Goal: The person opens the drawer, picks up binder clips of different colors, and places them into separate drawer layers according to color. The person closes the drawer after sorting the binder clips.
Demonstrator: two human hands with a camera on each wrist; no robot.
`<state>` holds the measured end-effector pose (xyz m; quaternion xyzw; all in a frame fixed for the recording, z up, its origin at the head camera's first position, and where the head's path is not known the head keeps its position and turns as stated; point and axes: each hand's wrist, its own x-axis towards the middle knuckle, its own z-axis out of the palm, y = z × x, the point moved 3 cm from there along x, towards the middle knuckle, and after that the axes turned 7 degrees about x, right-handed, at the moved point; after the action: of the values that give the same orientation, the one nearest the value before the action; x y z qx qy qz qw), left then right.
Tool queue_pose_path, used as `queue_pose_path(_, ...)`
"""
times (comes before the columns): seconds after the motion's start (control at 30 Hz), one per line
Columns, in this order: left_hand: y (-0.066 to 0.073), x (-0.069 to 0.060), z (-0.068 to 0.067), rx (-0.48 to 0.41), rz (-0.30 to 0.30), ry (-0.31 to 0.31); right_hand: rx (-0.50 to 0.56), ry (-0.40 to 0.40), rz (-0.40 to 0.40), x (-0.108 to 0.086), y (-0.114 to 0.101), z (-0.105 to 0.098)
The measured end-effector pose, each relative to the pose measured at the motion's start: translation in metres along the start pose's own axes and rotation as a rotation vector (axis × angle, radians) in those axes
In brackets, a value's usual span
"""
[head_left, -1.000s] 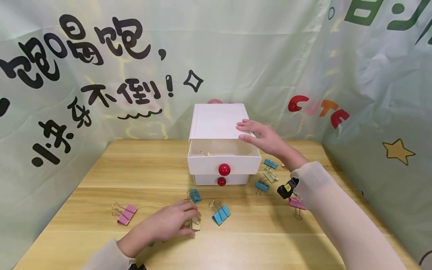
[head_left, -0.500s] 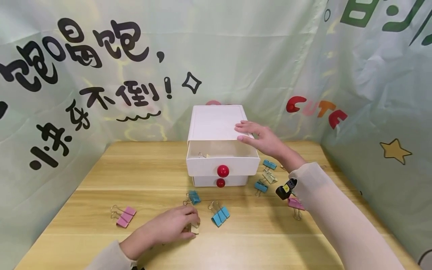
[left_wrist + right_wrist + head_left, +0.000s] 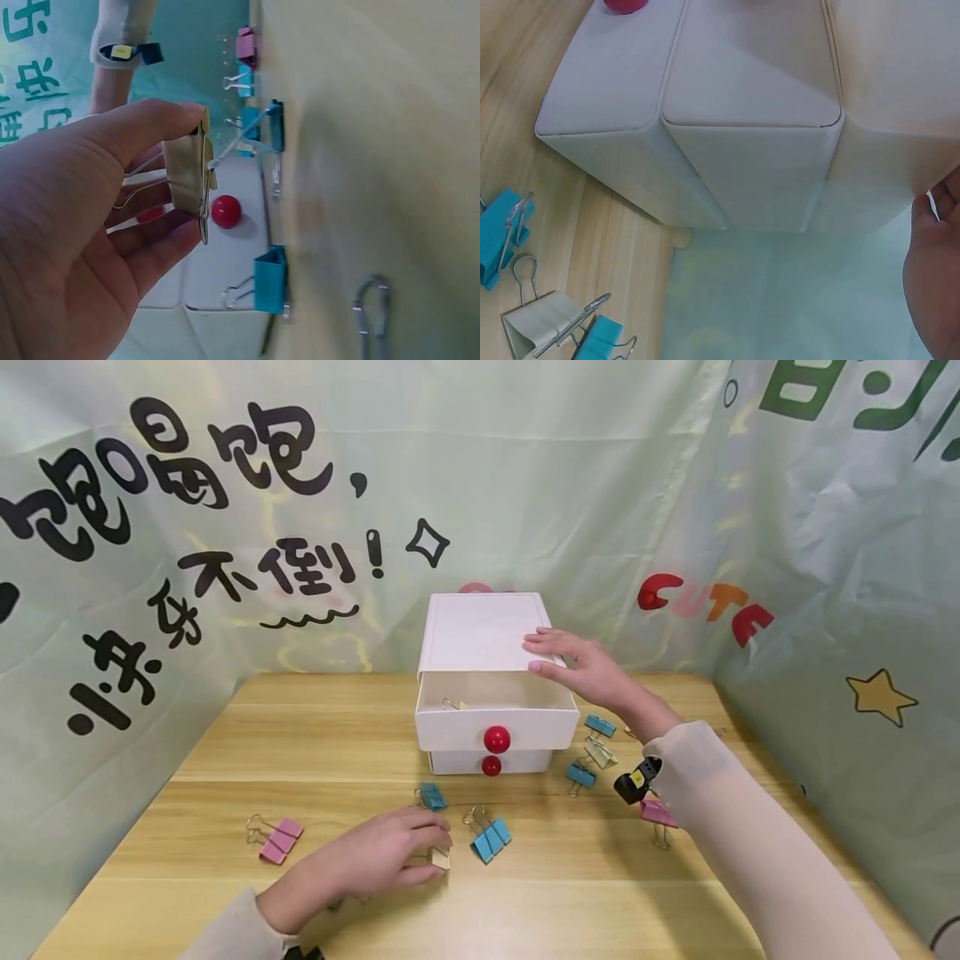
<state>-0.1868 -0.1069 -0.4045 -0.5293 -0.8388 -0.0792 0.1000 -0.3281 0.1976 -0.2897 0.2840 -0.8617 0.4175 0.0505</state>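
Observation:
My left hand [image 3: 382, 856] pinches a pale yellow binder clip [image 3: 440, 858] between thumb and fingertips. In the left wrist view this clip [image 3: 184, 172] appears slightly off the tabletop, its wire handles pointing back toward the palm. A blue binder clip [image 3: 491, 840] lies just right of that hand, and another blue binder clip [image 3: 431, 797] lies beyond it. My right hand [image 3: 588, 668] rests on the top right edge of a white two-drawer box [image 3: 483, 631]. The upper drawer [image 3: 450, 731] is pulled out, with a clip's wire handle showing inside.
On the wooden table [image 3: 225, 752], a pink binder clip [image 3: 281, 841] lies at left. Right of the box are blue and yellow clips [image 3: 600, 752], and another pink clip [image 3: 659, 812] lies under the right forearm. A printed cloth [image 3: 525, 510] hangs behind.
Over the last half second, my left hand has shifted slightly right and away from me with the yellow binder clip. The right hand stays on the box.

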Motion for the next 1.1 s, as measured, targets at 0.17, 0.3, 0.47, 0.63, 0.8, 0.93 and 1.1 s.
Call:
queue_pose_path(0.17,0.004,0.003,-0.011,0.012,0.047,0.041,-0.001,0.005,-0.015,0.000,0.000,0.001)
queue_pose_path(0.3,0.008,0.007,-0.023,0.026,0.079,0.067,0.002,0.010,-0.014,-0.001,-0.001,0.001)
queue_pose_path(0.47,0.011,0.014,-0.040,0.046,0.142,0.140,-0.002,0.011,-0.018,-0.001,-0.001,0.002)
queue_pose_path(0.63,0.013,0.021,-0.058,0.040,0.207,0.231,-0.002,0.009,-0.018,-0.001,-0.001,0.002)
queue_pose_path(0.8,0.012,0.029,-0.073,0.014,0.247,0.277,-0.010,0.010,-0.012,-0.001,0.000,0.001)
queue_pose_path(0.93,0.010,0.035,-0.084,0.004,0.251,0.281,-0.011,0.014,-0.012,0.000,0.000,0.001)
queue_pose_path(1.1,0.008,0.043,-0.098,-0.005,0.242,0.302,-0.012,0.018,-0.030,0.000,0.001,0.001)
